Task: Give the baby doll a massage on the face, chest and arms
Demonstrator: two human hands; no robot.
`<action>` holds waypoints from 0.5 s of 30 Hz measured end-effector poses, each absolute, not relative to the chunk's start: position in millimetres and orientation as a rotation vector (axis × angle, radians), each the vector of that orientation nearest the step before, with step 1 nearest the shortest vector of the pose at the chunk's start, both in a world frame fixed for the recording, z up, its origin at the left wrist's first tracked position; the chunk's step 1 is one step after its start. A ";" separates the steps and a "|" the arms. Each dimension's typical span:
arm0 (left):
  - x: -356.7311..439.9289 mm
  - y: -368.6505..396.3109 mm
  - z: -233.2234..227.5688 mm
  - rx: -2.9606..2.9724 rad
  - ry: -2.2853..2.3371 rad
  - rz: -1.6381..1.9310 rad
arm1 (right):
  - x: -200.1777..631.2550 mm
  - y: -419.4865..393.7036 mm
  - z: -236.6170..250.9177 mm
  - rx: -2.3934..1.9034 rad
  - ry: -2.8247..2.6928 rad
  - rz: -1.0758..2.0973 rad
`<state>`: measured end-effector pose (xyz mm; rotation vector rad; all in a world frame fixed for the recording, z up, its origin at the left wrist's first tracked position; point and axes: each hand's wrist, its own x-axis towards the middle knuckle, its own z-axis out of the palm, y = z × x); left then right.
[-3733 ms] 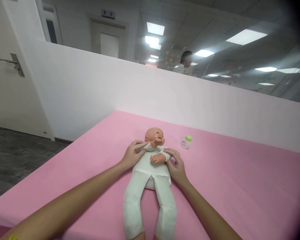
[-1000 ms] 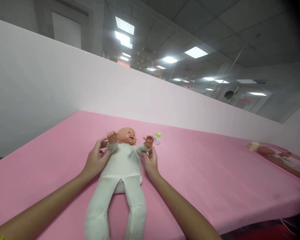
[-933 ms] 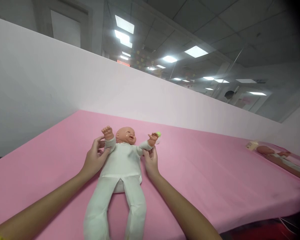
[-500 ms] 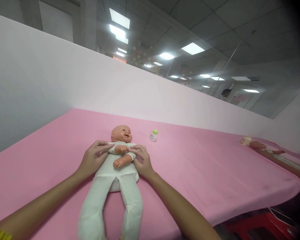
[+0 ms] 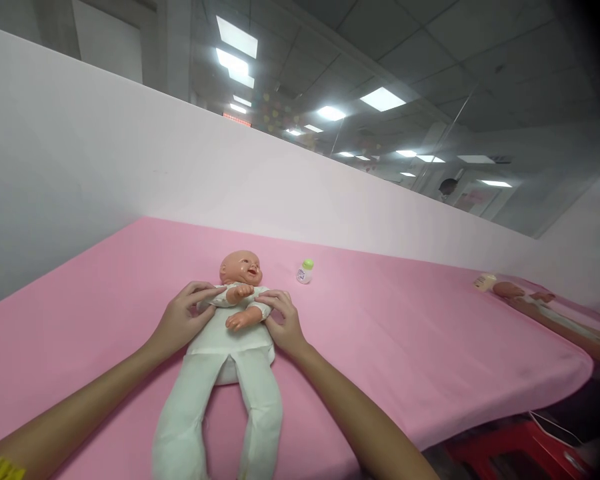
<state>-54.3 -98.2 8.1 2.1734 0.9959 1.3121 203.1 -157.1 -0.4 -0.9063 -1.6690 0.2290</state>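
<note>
Nearest the camera, two bare forearms reach up the pink desk (image 5: 430,347) to a baby doll (image 5: 230,347) lying on its back, legs toward the viewer and head away. The left hand (image 5: 180,320) cups the doll's shoulder on that side, fingers bent over the white sleeve; the right hand (image 5: 283,323) does the same on the other side, fingers curled on the upper arm, so both hands are partly closed in a light grip on the doll's arms, which are folded across its chest. The white suit legs lie flat and limp, which suggests a soft, stuffed body that will sag if lifted by one end, while the head and small hands look like hard, smooth plastic, somewhat slippery and stiff. Judging by this, the doll is probably light; the sleeved upper arms and the trunk under the armpits give the surest hold, and the head would want support if the doll is raised. Just past the doll's head, apart from it, stands a small bottle with a green cap (image 5: 304,271). Farther right along the desk lies a second doll (image 5: 530,300), with a pale object beside its head that is too small to identify. Behind the desk runs a white partition wall (image 5: 130,173).
</note>
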 end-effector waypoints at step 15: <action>-56.6 -71.3 -4.3 2.304 1.192 1.284 | 208.8 -147.8 4.2 -1.014 -1.770 0.107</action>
